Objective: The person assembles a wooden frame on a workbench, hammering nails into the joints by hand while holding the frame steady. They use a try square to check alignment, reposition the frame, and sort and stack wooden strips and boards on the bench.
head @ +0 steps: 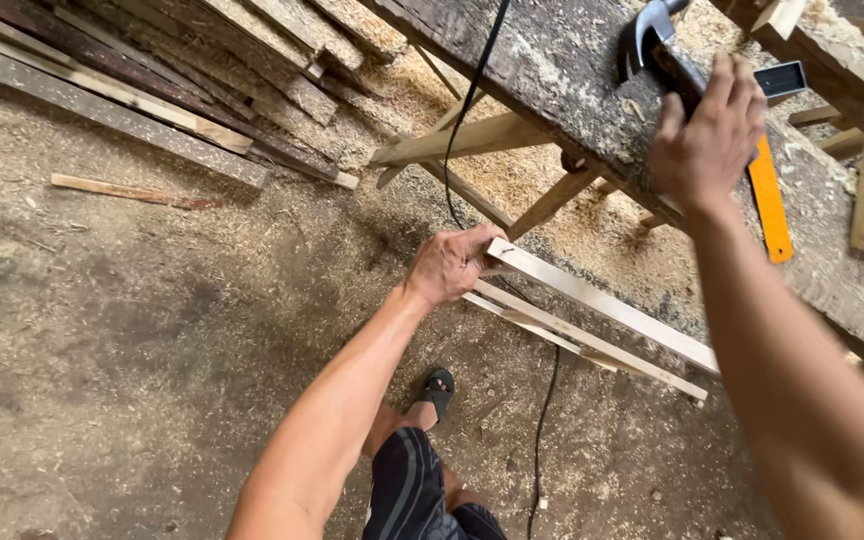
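Left hand [449, 265]: fingers curled shut around the near end of a pale wooden slat [602, 305]; the slat's cut end juts just past the knuckles, and the rest runs away from the hand below the workbench [552, 70].
Wooden slat: held under the workbench's near edge, above two thinner strips [582, 340] that lie just beneath it, almost parallel.
Right hand [707, 145]: on top of the workbench, fingers bent around the dark handle of a claw hammer [652, 40]; the metal head pokes out beyond the fingertips, toward the workbench's far side.
Orange level [770, 200]: flat on the workbench, just beside the right hand's wrist side, partly covered by the hand.
Black cable [472, 100]: crosses the workbench's edge and drops to the sawdust floor below it.
Plank pile [152, 90]: well apart from the workbench, on the floor.
Hard to make out: most of the hammer's handle is hidden in the right palm; the slat's far end is covered by the right forearm; the workbench is cut off at the frame's top and side.
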